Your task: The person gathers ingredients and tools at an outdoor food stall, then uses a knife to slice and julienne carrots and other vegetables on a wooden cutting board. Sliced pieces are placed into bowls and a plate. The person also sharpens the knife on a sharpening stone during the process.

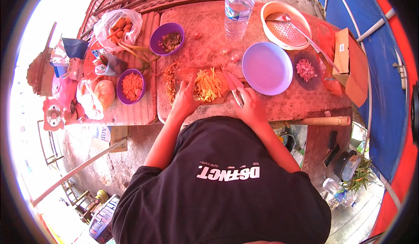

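A pile of thin yellow-orange vegetable sticks (208, 84) lies on a cutting board (225, 86) in front of me. My left hand (186, 96) rests at the left edge of that pile, thumb and fingers apart, with nothing visible in its grasp. In my right hand (249, 105) is a knife (231, 85) with a pale handle, its reddish blade pointing away from me at the pile's right side. A second blade-like strip shows beside it; I cannot tell whether it is a separate tool. Brown peelings or scraps (170, 83) lie left of the board.
Purple bowls hold orange shreds (131, 85) and chopped greens (172, 41). A lilac plate (267, 69), chopped shallots or onions (306, 70), a strainer basin (266, 24) and a cardboard box (352, 67) stand right. A water bottle (238, 16) stands behind. Bags (118, 28) crowd the left.
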Available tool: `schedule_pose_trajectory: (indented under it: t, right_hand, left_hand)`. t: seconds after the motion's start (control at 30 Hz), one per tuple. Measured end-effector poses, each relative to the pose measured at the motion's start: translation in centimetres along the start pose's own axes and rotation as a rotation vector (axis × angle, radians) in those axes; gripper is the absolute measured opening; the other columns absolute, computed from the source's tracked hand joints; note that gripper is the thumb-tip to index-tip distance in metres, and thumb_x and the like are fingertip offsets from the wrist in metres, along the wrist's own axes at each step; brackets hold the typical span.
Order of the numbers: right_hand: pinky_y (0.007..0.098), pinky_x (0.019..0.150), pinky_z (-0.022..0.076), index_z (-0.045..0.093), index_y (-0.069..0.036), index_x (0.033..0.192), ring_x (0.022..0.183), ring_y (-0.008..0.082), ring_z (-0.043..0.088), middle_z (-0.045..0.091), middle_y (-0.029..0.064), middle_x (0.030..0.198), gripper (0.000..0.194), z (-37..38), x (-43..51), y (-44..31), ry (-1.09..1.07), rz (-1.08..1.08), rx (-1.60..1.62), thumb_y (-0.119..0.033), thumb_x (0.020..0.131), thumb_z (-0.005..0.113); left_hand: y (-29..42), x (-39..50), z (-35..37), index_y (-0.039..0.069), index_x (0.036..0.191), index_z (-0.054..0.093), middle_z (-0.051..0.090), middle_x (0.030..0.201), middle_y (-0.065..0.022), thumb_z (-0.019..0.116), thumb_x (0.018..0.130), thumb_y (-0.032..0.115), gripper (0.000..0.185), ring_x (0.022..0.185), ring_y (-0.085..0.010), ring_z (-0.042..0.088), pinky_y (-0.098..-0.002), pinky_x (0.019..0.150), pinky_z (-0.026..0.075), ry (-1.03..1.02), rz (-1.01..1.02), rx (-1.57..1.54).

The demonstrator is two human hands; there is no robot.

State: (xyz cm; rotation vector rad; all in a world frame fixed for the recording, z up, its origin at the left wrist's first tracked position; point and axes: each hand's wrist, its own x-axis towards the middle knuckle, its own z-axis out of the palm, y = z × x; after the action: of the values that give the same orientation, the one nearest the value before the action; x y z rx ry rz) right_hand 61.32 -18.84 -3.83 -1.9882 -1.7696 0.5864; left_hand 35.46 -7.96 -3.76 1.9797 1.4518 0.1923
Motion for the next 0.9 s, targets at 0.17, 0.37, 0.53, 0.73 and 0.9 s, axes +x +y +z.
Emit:
schedule_pose_trajectory:
  t: [0.17,0.37,0.53,0.73,0.9]
  right_hand:
    - [0.0462,0.105,0.0548,0.038,-0.001,0.158,0.133,0.0407,0.059,0.046,0.0207,0.154,0.105,1.9,3.9,-3.2,-0.116,-0.123,-0.063,-0.041,0.076,0.090]
    - [0.0468,0.111,0.0498,0.028,0.002,0.161,0.137,0.0461,0.054,0.042,0.0326,0.151,0.127,4.3,7.5,-5.9,-0.198,-0.071,-0.208,-0.046,0.066,0.097]
    - [0.0475,0.112,0.0484,0.032,0.003,0.157,0.134,0.0466,0.055,0.045,0.0319,0.145,0.124,3.9,8.7,-6.5,-0.305,-0.101,-0.130,-0.042,0.063,0.099]
    - [0.0480,0.109,0.0488,0.039,0.003,0.153,0.129,0.0440,0.057,0.051,0.0276,0.133,0.116,4.4,8.9,-6.7,-0.204,-0.064,-0.100,-0.037,0.062,0.099]
    - [0.0469,0.109,0.0481,0.044,0.001,0.148,0.128,0.0417,0.056,0.053,0.0254,0.130,0.107,5.1,9.5,-6.4,-0.204,-0.073,-0.028,-0.033,0.062,0.098]
  left_hand:
    - [-0.5,1.4,0.6,0.005,0.164,0.034,0.047,0.146,-0.0332,0.098,0.064,0.018,0.119,0.125,-0.0490,0.061,-0.0499,0.105,0.054,-0.063,0.020,-0.096]
    - [0.0,2.3,-1.0,0.005,0.163,0.033,0.048,0.144,-0.0336,0.102,0.051,0.019,0.132,0.127,-0.0510,0.059,-0.0501,0.105,0.054,0.025,0.120,0.153]
    - [0.2,3.2,-1.4,0.004,0.155,0.041,0.048,0.142,-0.0282,0.101,0.048,0.017,0.123,0.125,-0.0500,0.060,-0.0510,0.105,0.054,-0.079,0.113,0.079]
    - [-0.6,3.5,-1.6,0.006,0.153,0.045,0.048,0.143,-0.0258,0.101,0.050,0.018,0.118,0.126,-0.0480,0.061,-0.0514,0.105,0.054,0.023,0.203,0.070]
    - [0.1,4.6,-1.3,0.010,0.153,0.045,0.050,0.144,-0.0235,0.099,0.056,0.020,0.112,0.126,-0.0478,0.061,-0.0521,0.104,0.054,-0.112,0.169,0.102]
